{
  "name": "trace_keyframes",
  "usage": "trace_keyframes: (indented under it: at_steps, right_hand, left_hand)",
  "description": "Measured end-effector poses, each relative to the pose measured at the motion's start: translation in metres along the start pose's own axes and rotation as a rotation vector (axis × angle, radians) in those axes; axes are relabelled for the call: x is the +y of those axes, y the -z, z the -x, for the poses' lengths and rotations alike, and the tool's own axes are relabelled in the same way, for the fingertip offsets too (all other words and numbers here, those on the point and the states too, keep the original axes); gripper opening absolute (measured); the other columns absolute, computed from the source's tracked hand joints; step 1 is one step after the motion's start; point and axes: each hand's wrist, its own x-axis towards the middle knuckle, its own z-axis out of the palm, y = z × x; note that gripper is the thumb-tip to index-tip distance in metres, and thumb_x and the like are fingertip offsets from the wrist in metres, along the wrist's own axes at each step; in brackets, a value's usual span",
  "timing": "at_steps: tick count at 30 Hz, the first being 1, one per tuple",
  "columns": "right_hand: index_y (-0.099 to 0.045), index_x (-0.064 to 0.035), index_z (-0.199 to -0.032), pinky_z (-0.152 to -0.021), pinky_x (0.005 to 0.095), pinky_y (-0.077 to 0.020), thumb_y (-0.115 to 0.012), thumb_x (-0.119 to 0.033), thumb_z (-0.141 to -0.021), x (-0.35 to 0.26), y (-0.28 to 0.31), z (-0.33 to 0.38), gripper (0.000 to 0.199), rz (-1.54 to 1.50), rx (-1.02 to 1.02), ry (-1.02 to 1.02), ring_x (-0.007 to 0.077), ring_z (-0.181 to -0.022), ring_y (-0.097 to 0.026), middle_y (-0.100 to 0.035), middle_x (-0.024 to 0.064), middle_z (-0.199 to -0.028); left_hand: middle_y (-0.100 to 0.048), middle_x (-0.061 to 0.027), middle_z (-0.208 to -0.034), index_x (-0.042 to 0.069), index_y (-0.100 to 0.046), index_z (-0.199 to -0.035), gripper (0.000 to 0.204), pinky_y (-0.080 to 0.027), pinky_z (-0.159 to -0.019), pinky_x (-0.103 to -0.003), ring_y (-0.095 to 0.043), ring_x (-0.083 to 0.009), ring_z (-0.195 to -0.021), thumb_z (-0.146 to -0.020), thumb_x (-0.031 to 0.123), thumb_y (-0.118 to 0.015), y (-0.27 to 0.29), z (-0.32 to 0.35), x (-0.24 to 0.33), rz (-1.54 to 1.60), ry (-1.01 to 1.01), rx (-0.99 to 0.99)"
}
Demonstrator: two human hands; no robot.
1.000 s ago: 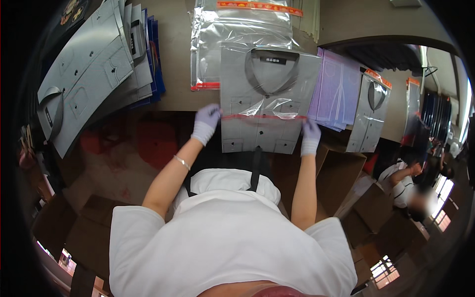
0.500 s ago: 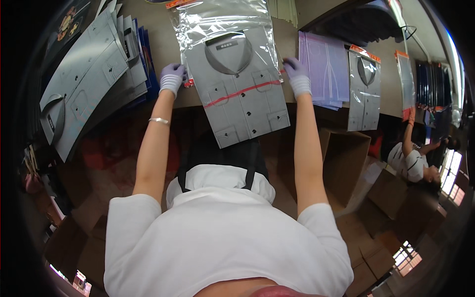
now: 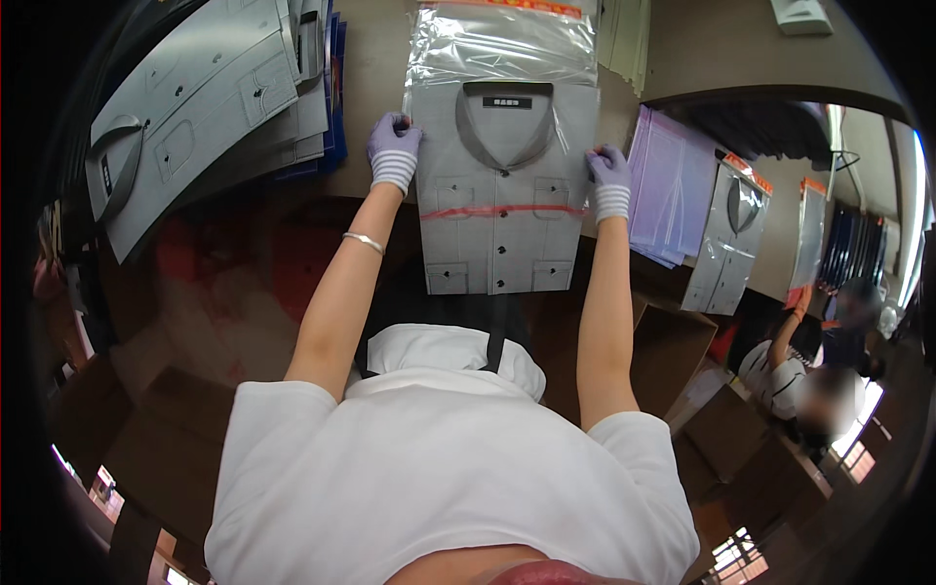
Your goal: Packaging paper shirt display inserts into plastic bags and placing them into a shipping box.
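A flat grey sheet that looks like a folded shirt (image 3: 502, 229), with collar, buttons and pockets, lies straight in front of me. Its lower end reaches past the table's near edge. A clear plastic bag (image 3: 502, 54) with an orange strip at its far end extends beyond the collar and appears to cover the upper part of the shirt. Across the pockets runs a red line. At the left side, my left hand (image 3: 394, 148), in a lilac glove, has its fingers closed on the bag's edge. My right hand (image 3: 609, 174), gloved alike, pinches the opposite edge.
Fanned grey shirt sheets (image 3: 195, 107) are piled at the left, over blue ones. To the right lie lilac packets (image 3: 668, 185) and a bagged grey shirt (image 3: 726, 239). Cardboard boxes (image 3: 658, 356) stand below. Another person (image 3: 775, 375) works at the far right.
The shirt has turned from tilted to straight between my hands, and the red line now runs level. Both hands keep to the bag's sides. The whole view has shifted.
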Motion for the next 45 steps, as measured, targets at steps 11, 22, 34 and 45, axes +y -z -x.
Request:
trace_keyframes:
  at_steps: [11,22,34,45]
  right_hand:
    - [-0.056,0.0036,-0.102,-0.078,0.0213,-0.0401,-0.055,-0.011,-0.085,0.083,0.025,0.242,0.022,-0.183,0.222,-0.256,0.0097,-0.084,-0.050,-0.056,0.0029,-0.093]
    - [-0.043,0.0007,-0.117,-0.080,0.0244,-0.0437,-0.049,0.010,-0.067,0.087,0.075,0.205,0.051,-0.214,-0.160,-0.306,0.0168,-0.095,-0.056,-0.057,0.0088,-0.106]
    - [-0.048,-0.0019,-0.115,-0.080,0.0273,-0.0450,-0.058,0.008,-0.072,0.131,0.036,0.235,0.046,-0.190,-0.129,-0.381,0.0152,-0.093,-0.055,-0.059,0.0067,-0.101]
    - [-0.053,0.0033,-0.112,-0.071,0.0212,-0.0416,-0.048,-0.012,-0.088,0.019,0.090,0.075,0.029,-0.102,0.293,-0.112,0.0108,-0.077,-0.050,-0.058,0.0040,-0.094]
  left_hand:
    - [-0.062,-0.0061,-0.082,-0.001,-0.056,-0.101,0.023,-0.046,-0.071,-0.023,-0.056,-0.0090,-0.075,-0.079,0.003,-0.058,0.035,0.173,-0.072,0.273,0.008,-0.667]
    - [-0.063,-0.0108,-0.066,0.002,-0.064,-0.080,0.019,-0.049,-0.055,-0.031,-0.061,-0.0187,-0.054,-0.078,0.017,-0.054,0.042,0.048,0.011,-0.313,-0.225,-0.802]
    - [-0.065,-0.0111,-0.083,0.000,-0.063,-0.098,0.029,-0.047,-0.071,-0.027,-0.060,-0.0154,-0.074,-0.078,0.020,-0.058,-0.115,-0.035,0.065,-0.035,-0.227,-0.438]
    - [-0.062,-0.0057,-0.090,-0.004,-0.055,-0.110,0.033,-0.044,-0.069,-0.022,-0.054,-0.0104,-0.075,-0.086,0.018,-0.057,-0.100,0.001,0.047,0.349,-0.038,-0.525]
